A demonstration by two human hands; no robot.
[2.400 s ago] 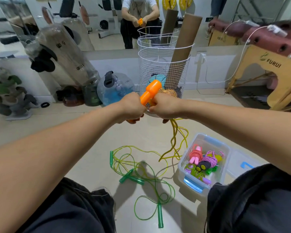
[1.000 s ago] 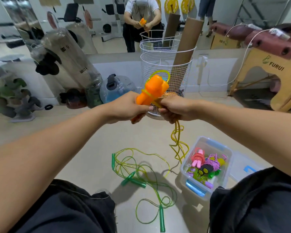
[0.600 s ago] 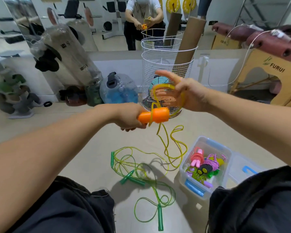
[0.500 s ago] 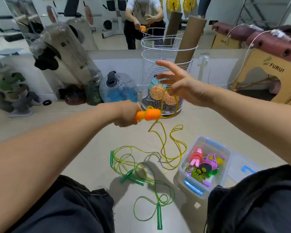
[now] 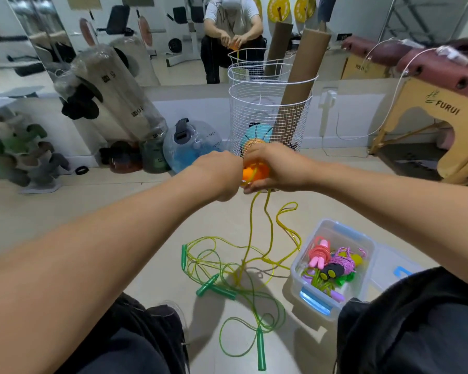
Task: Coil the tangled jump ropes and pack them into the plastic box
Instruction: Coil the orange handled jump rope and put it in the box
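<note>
My left hand (image 5: 222, 176) grips the orange handles (image 5: 255, 171) of a yellow jump rope (image 5: 265, 228), held up in front of me. My right hand (image 5: 274, 168) closes over the same handles from the right and pinches the yellow cord against them. The cord hangs down to the floor in loose loops. Green-handled ropes (image 5: 222, 290) lie tangled on the floor below. The clear plastic box (image 5: 368, 268) stands open at the right with coiled pink, purple and green ropes inside.
A white wire basket (image 5: 268, 109) with cardboard tubes and balls stands just behind my hands. The box lid (image 5: 400, 268) lies right of the box. Weight gear and a water jug (image 5: 192, 144) line the mirrored wall. A wooden bench (image 5: 443, 120) stands at right.
My right hand, lifted open with a loop of yellow cord half a second ago, has come back down onto the orange handles. My left hand kept hold of them.
</note>
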